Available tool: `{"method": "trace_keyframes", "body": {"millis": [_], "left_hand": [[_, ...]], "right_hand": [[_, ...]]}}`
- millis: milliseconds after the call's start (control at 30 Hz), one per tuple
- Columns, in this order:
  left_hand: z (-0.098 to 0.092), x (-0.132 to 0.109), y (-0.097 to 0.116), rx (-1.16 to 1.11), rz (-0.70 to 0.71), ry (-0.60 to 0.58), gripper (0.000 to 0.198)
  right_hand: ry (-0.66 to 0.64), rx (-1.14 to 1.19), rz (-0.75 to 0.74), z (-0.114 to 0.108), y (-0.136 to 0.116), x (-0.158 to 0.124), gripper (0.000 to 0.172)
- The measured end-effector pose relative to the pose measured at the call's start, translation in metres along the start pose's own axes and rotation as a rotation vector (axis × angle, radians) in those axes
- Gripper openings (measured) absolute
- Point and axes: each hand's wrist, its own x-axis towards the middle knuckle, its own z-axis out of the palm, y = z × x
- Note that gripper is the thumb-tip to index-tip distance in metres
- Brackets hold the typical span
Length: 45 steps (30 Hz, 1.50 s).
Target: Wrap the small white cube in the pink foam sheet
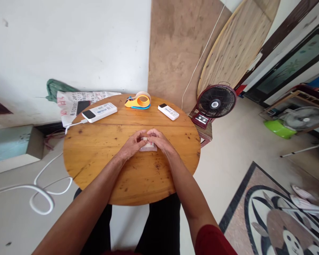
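A small white packet with red and blue print (149, 147) lies on the round wooden table (95, 141) in front of me. My left hand (135, 141) grips it from the left, thumb on top. From the other side my right hand (159, 139) has its thumb and fingers closed on the packet's upper right part. The fingertips of both hands nearly meet at its far edge, and they hide part of it. What exactly the packet contains cannot be seen.
A yellow tape dispenser (138, 101) stands at the table's far edge. Left of it is a white power bank (99, 112) with a cable; right, a smaller white device (168, 111). A dark red fan (216, 102) sits beyond the table's right edge.
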Motion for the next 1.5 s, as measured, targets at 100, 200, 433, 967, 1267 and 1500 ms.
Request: {"method": "trace_keyframes", "body": {"millis": [100, 200, 433, 967, 1267, 1500], "left_hand": [[0.003, -0.002, 0.002, -0.020, -0.007, 0.008, 0.066], [0.004, -0.002, 0.003, -0.017, -0.027, 0.027, 0.069], [0.003, -0.002, 0.003, 0.006, -0.029, 0.032, 0.072], [0.002, 0.000, 0.006, -0.132, -0.084, 0.222, 0.057], [-0.004, 0.002, 0.001, -0.139, -0.058, 0.422, 0.043], [-0.006, 0.003, -0.004, -0.124, -0.056, 0.407, 0.043]], "right_hand": [[0.021, 0.018, 0.014, 0.000, 0.000, -0.001, 0.022], [-0.006, 0.043, 0.019, -0.004, 0.000, -0.003, 0.025], [-0.040, 0.018, -0.009, -0.002, 0.006, -0.001, 0.031], [0.032, 0.134, 0.053, -0.020, 0.003, 0.001, 0.020], [0.042, 0.167, 0.041, -0.020, 0.001, -0.001, 0.020], [0.036, 0.157, 0.023, -0.018, -0.001, -0.003, 0.020]]}}
